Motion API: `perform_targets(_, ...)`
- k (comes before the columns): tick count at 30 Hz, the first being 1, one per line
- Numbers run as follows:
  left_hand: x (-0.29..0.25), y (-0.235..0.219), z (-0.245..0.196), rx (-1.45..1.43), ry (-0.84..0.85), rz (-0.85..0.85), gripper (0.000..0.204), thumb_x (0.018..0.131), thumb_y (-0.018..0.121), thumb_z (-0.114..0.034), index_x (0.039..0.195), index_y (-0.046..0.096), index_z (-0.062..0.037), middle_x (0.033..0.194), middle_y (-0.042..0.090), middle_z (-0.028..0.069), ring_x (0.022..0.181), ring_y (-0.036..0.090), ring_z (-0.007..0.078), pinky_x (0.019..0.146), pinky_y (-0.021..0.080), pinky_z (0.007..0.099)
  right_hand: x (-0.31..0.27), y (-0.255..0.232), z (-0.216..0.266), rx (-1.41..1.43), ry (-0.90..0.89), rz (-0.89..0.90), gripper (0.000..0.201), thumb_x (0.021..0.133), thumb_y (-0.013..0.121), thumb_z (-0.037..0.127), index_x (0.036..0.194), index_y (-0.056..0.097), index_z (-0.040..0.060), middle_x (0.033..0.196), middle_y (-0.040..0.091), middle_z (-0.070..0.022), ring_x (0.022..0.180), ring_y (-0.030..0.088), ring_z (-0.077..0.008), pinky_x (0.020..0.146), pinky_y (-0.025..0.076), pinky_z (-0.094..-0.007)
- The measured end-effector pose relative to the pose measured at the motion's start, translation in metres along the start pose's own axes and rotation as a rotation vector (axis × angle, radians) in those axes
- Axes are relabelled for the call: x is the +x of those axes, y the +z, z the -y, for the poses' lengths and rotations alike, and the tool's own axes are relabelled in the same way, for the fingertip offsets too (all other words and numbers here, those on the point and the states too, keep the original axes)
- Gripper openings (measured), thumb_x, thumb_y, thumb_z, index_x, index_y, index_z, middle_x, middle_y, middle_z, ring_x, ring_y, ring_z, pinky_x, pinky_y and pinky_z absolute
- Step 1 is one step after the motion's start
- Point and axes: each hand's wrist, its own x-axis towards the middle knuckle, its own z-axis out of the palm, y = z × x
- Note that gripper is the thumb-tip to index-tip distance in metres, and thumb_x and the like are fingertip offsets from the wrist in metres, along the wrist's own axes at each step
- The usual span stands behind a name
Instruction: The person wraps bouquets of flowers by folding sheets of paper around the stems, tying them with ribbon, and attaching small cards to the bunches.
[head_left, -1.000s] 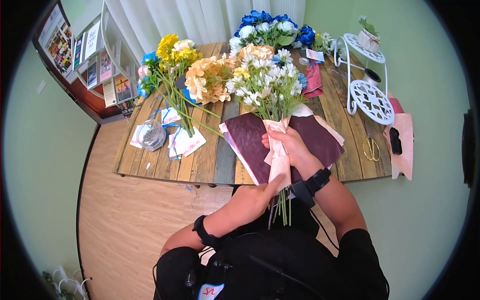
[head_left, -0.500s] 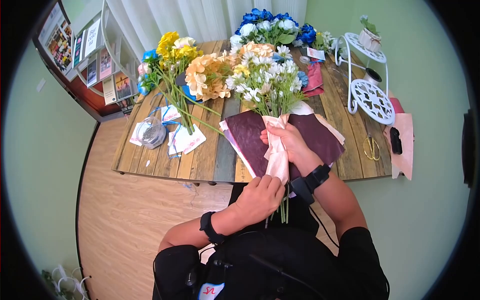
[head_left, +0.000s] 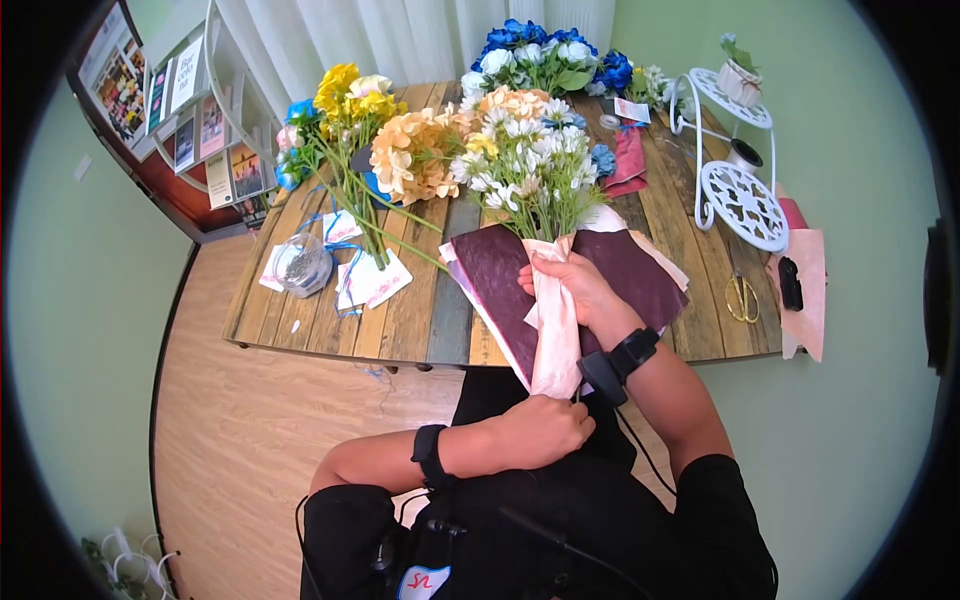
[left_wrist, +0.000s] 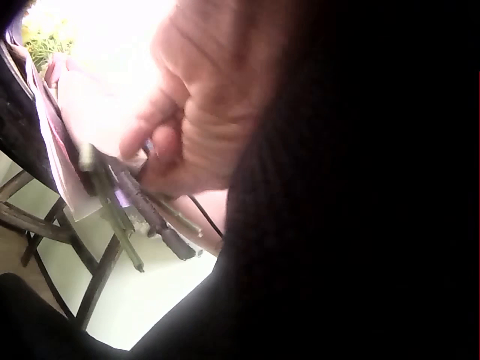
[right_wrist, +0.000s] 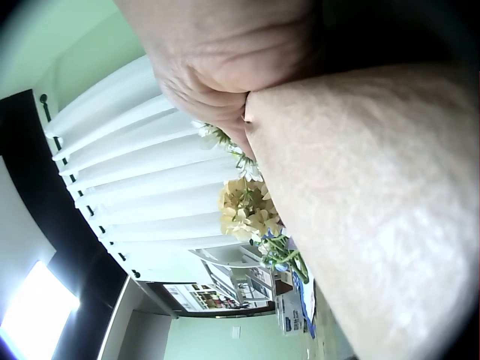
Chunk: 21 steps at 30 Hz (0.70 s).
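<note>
Crinkled pink paper [head_left: 555,330] round thin green stems [left_wrist: 124,206], both hands [head_left: 575,285] gripping.

Bare planks [head_left: 420,320] lie left of the bouquet [head_left: 535,180]; loose flowers [head_left: 350,130] crowd the far side.

White daisy bouquet [head_left: 530,165], pink-wrapped stems, upright over burgundy paper [head_left: 500,280]

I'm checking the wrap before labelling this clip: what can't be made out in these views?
- Stems' lower ends: head view, hidden under the left hand.
- Left hand's grip: left wrist view, glare washes out the pink paper.
- Right hand fingers: right wrist view, palm and paper fill the frame.
- Small black thing beside the scissors: head view, too small.
</note>
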Motion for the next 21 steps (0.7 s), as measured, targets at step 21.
perform_targets(21,0.014,-0.029,0.171,-0.482,-0.680,-0.567,0.018,0.075,0.064,0.002,0.090,0.057,-0.0045,0.080,0.054,0.0021,0.068,0.054,0.0106,0.058,0.044,0.0237,-0.015,-0.006,0.015,-0.031,0.052,0.114,0.036,0.076,0.062,-0.004,0.109,0.050,-0.0020,0.097,0.060,-0.0189,0.083,0.062,-0.0221,0.072,0.052,-0.0289)
